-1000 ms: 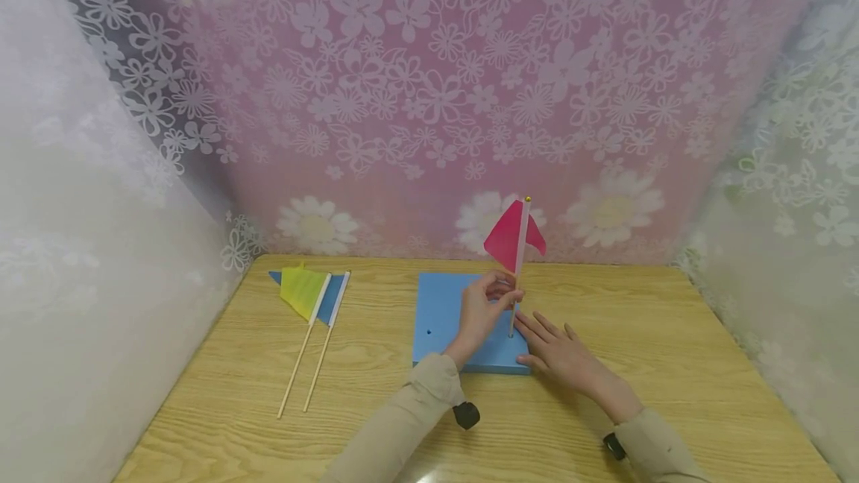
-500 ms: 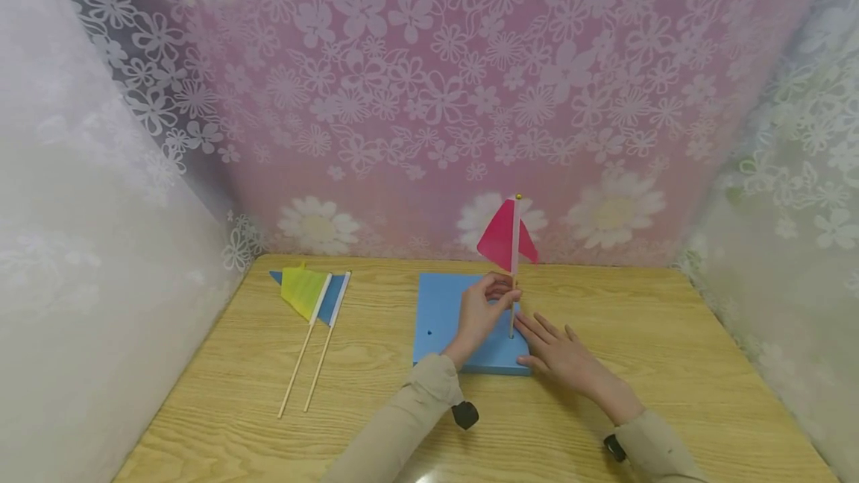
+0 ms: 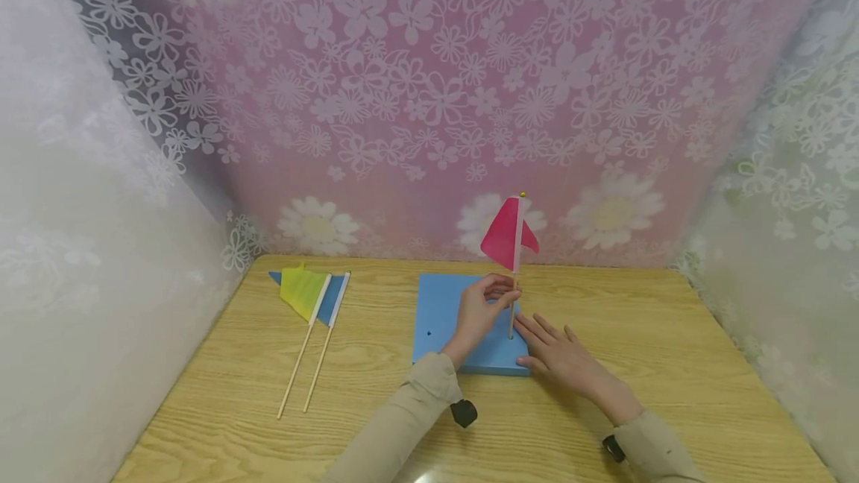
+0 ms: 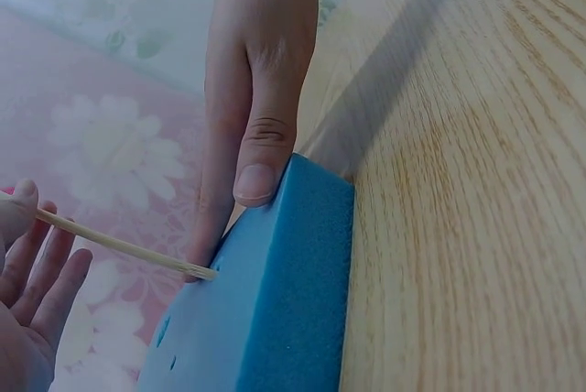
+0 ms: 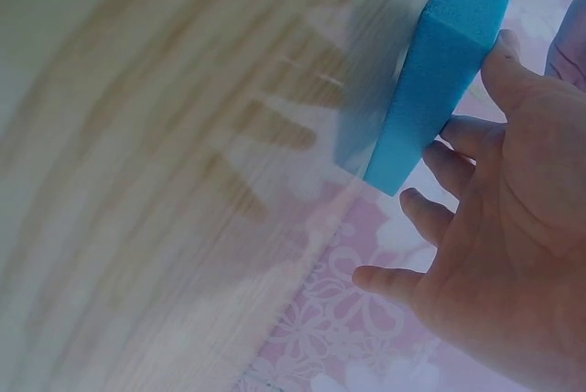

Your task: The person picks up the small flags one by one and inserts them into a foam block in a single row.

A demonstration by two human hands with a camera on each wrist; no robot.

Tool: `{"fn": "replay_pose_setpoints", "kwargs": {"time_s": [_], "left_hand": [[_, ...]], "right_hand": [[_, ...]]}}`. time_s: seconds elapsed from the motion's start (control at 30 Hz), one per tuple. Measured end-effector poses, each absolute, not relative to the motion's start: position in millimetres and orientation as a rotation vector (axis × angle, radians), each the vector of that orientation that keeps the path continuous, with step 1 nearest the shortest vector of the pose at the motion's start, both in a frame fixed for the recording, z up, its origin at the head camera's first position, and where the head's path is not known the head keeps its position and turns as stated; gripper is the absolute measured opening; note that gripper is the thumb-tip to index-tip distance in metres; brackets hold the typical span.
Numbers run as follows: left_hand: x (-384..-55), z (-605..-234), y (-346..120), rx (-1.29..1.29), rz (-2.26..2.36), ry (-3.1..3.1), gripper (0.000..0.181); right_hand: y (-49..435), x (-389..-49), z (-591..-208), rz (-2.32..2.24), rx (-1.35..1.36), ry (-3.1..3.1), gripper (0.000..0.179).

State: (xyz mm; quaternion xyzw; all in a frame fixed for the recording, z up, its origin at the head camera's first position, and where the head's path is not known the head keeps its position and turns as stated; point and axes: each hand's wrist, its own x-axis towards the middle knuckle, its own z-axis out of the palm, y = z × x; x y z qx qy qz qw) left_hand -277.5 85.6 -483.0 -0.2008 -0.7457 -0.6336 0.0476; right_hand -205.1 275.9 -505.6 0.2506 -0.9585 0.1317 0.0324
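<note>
- Floral cloth (image 3: 429,95) is hung behind a wood-grain worktop (image 3: 376,431).
- Over the right part of a blue foam block (image 3: 436,304), the red flag (image 3: 499,237) is held nearly upright, its pole (image 3: 512,320) pinched between the thumb and fingers of the left hand (image 3: 478,317).
- By the right hand (image 3: 562,358) nothing is gripped; its straight, spread fingers are laid against the block's right edge, the thumb touching near the front corner.
- Well apart on the left, a yellow flag (image 3: 300,291) is laid partly over a blue flag (image 3: 330,302).
- Step in hand, as judged: the pole's foot is being planted in the near-right hole (image 4: 219,269) while the block is steadied.
- For the next move, a straight downward push seems called for, with the pole released only once it is firmly seated.
- How deep the foot is sunk cannot be told; the block's middle is hidden by the left hand, and in the left wrist view the flag's cloth is almost wholly cut off.
</note>
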Motion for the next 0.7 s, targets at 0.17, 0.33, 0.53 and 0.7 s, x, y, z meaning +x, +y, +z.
{"fn": "replay_pose_setpoints", "kwargs": {"time_s": [0.17,0.33,0.53,0.7], "left_hand": [[-278,-483,83,-0.612,-1.908,-2.277,0.021],[-279,-480,75,-0.625,-1.899,-2.237,0.023],[-284,-474,52,-0.616,-2.049,-2.135,0.028],[-288,-465,19,-0.572,-2.149,-2.076,0.032]], "right_hand": [[274,-205,-503,0.428,0.774,-2.954,0.069],[271,-202,-497,0.412,0.743,-2.995,0.068],[271,-203,-500,0.395,0.739,-2.977,0.066],[272,-203,-502,0.422,0.769,-2.927,0.066]]}}
